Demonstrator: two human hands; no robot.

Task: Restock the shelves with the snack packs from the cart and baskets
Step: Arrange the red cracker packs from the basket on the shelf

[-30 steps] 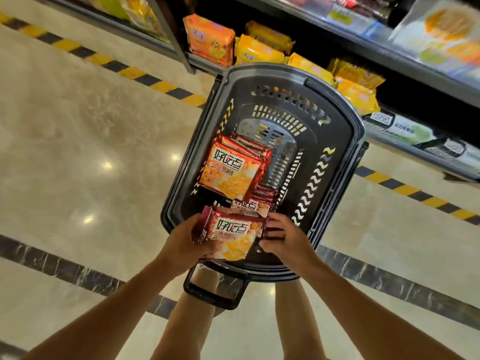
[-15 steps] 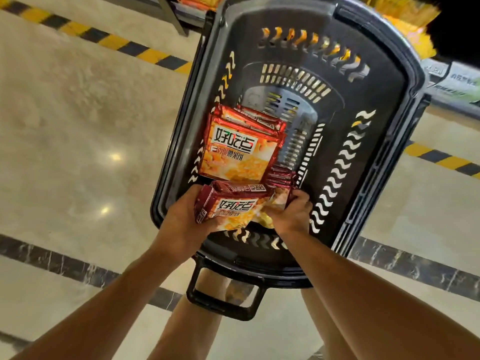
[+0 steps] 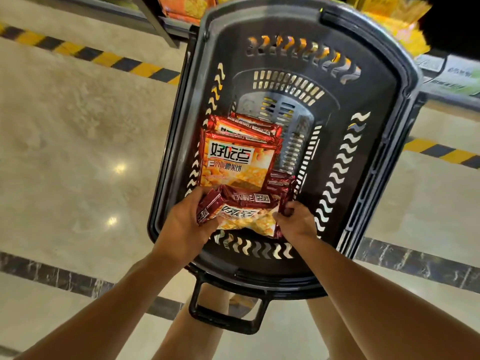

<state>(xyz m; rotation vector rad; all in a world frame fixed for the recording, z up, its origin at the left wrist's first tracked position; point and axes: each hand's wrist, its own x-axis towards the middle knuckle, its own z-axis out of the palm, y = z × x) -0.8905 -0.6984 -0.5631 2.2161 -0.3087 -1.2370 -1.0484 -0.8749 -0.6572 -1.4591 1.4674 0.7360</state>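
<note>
A black plastic basket (image 3: 384, 141) stands on the floor below me, with red and orange snack packs (image 3: 235, 159) stacked inside at its left. Both hands reach into the near end of the basket. My left hand (image 3: 187, 224) grips the left end of a small stack of dark red snack packs (image 3: 241, 211). My right hand (image 3: 296, 222) pinches the right end of the same stack. The held stack sits just above the basket's near wall, tilted toward me. More dark red packs (image 3: 279, 181) lie behind it.
The basket's handle (image 3: 226, 320) sticks out toward my legs. A low shelf with orange packs (image 3: 187, 6) and yellow packs (image 3: 397, 16) runs along the top. Yellow and black floor tape (image 3: 109, 58) lines the shelf base; polished floor lies to the left.
My view has dropped closer to the basket. Both hands have sunk deeper into its near end and closed tighter on the stack of dark red packs.
</note>
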